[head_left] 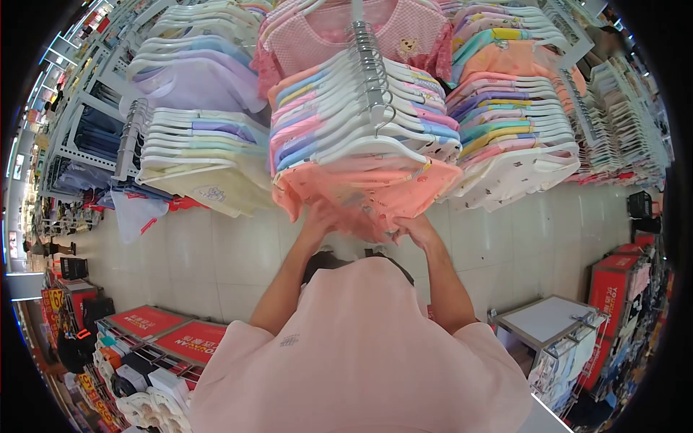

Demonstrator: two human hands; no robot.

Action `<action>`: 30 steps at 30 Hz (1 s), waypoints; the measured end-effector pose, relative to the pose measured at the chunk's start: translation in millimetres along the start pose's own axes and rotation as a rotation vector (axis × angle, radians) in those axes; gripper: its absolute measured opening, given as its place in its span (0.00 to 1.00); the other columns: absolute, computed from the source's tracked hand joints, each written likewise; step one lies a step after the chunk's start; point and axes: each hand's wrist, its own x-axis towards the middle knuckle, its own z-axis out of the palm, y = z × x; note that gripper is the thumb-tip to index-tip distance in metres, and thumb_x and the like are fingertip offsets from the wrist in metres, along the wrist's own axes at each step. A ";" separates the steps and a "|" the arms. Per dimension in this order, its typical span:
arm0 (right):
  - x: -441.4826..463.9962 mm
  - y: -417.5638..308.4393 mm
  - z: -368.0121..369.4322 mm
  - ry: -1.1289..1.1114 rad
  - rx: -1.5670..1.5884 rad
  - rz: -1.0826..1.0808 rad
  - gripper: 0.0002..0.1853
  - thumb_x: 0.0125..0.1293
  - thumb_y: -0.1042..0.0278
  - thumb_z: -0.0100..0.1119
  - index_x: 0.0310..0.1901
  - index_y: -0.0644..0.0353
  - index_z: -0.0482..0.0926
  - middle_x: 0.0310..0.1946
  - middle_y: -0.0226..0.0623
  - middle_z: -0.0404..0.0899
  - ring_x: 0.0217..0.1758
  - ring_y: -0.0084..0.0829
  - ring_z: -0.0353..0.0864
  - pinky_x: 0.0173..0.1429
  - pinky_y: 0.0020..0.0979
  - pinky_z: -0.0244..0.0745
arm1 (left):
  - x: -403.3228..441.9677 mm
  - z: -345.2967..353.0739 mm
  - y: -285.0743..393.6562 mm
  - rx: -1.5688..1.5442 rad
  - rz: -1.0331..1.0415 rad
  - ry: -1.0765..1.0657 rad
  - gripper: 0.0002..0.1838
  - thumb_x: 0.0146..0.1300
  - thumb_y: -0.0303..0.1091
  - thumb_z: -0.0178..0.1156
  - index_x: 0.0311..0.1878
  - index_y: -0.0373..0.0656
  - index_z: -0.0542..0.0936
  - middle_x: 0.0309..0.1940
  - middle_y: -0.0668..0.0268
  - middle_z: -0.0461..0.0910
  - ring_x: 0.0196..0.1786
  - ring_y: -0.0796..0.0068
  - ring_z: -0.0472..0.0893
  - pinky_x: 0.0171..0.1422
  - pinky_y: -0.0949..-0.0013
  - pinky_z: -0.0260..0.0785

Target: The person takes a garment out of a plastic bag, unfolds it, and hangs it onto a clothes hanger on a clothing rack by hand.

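Note:
A coral-orange children's shirt point(361, 189) with small printed motifs hangs on a white hanger point(372, 148) at the front of the middle rail. My right hand point(416, 230) pinches its lower hem at the right side. At the left side of the hem, my left hand point(322, 216) is closed on the fabric, slightly blurred, with its fingertips partly hidden in the cloth. The lower part of the shirt between my hands is bunched and smeared by motion. Directly behind it hang several pastel garments point(303, 144) on white hangers.
A pink top point(361, 40) faces out above the middle rail. Pale shirts point(206, 184) hang to the left and white printed shirts point(516, 173) to the right. Tiled floor point(216, 252) lies below. Behind me stand red-signed displays point(189, 345) and a white-topped stand point(545, 317).

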 end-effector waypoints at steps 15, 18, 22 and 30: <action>-16.8 -2.7 -4.3 0.001 0.056 0.037 0.28 0.60 0.72 0.71 0.62 0.64 0.75 0.51 0.36 0.83 0.43 0.23 0.83 0.38 0.32 0.83 | 10.0 4.3 -7.7 0.078 0.048 -0.067 0.15 0.65 0.25 0.63 0.55 0.35 0.81 0.45 0.64 0.85 0.45 0.73 0.84 0.51 0.69 0.76; -14.6 2.6 -2.0 0.108 0.018 -0.021 0.29 0.61 0.74 0.70 0.64 0.63 0.72 0.51 0.37 0.83 0.45 0.25 0.83 0.39 0.33 0.84 | 3.5 4.1 -3.7 -0.024 0.001 -0.163 0.19 0.65 0.25 0.62 0.60 0.35 0.80 0.51 0.62 0.84 0.54 0.69 0.83 0.61 0.65 0.75; -8.9 -4.0 2.6 0.218 -0.167 -0.142 0.31 0.61 0.75 0.69 0.67 0.62 0.70 0.55 0.38 0.81 0.49 0.29 0.84 0.44 0.34 0.84 | -3.1 14.0 13.9 0.220 0.026 -0.204 0.25 0.64 0.26 0.64 0.65 0.36 0.76 0.61 0.61 0.80 0.63 0.67 0.79 0.68 0.64 0.72; -4.5 -3.6 -4.1 0.213 -0.029 -0.222 0.32 0.61 0.76 0.71 0.66 0.62 0.70 0.53 0.34 0.81 0.48 0.25 0.84 0.45 0.26 0.82 | -6.5 5.9 11.0 0.231 0.100 -0.192 0.29 0.65 0.34 0.66 0.69 0.38 0.75 0.60 0.63 0.80 0.59 0.71 0.79 0.66 0.65 0.72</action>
